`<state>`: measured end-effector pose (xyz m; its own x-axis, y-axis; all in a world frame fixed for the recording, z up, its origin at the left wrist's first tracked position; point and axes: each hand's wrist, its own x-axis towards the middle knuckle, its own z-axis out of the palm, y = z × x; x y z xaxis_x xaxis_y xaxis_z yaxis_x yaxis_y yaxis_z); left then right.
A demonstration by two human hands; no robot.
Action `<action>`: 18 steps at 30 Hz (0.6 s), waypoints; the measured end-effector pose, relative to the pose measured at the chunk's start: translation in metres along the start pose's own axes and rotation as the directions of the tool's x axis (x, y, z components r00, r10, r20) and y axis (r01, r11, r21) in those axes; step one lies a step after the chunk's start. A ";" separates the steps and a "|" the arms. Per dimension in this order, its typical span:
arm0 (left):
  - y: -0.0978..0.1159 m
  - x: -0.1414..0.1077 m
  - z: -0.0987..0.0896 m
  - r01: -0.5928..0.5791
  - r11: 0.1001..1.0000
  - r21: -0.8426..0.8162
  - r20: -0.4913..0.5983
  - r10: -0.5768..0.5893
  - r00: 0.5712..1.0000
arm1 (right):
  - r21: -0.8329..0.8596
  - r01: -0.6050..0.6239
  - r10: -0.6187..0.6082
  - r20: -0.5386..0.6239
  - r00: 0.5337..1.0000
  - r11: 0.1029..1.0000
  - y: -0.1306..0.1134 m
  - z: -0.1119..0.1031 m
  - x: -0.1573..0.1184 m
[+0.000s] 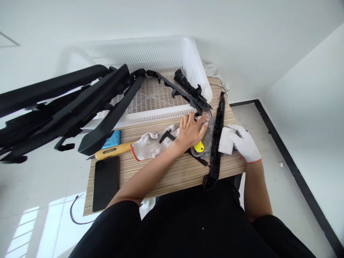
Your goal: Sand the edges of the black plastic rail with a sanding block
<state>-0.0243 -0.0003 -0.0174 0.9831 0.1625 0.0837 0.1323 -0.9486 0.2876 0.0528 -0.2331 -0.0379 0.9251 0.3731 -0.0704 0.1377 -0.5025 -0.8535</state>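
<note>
My left hand (189,130) is bare, its fingers spread over the table near the basket's front right corner. Its fingertips reach a small, partly covered flat piece (207,114), whose kind I cannot make out. My right hand (243,141), in a white knit glove with an orange cuff, grips a white block-like pad (226,141) at the table's right side. Between the hands lies a long black plastic trim strip (217,139), partly over a grey cloth (208,143). A yellow rounded tool end (199,147) shows beside my left wrist.
Behind stands a white plastic basket (199,68), with long black plastic parts (80,96) jutting out at left. On the wooden table (161,179) are an empty glove (146,146), a black caliper (167,135), a yellow-handled cutter (114,149), a blue box (113,139) and a phone (105,182).
</note>
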 end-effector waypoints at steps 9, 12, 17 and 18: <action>0.001 0.014 0.002 0.016 1.000 0.006 0.069 -0.016 0.997 | 0.074 0.018 -0.017 -0.019 1.000 0.997 0.007 0.002 -0.001; 0.000 0.003 -0.003 -0.054 0.998 -0.038 -0.028 0.053 0.998 | 0.082 0.005 -0.002 -0.037 0.999 0.997 0.008 0.003 -0.001; 0.023 -0.045 0.002 -0.461 0.887 -0.037 -0.034 0.460 0.887 | 0.053 0.015 -0.005 -0.184 0.983 0.998 0.006 0.007 -0.002; 0.029 -0.057 0.007 -0.530 0.848 -0.024 -0.023 0.530 0.848 | 0.040 0.020 -0.010 -0.240 0.971 0.999 0.004 0.007 -0.003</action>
<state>-0.0758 -0.0389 -0.0207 0.9008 -0.3585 0.2450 -0.4121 -0.8836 0.2223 0.0478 -0.2309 -0.0452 0.9816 0.1801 0.0638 0.1419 -0.4630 -0.8749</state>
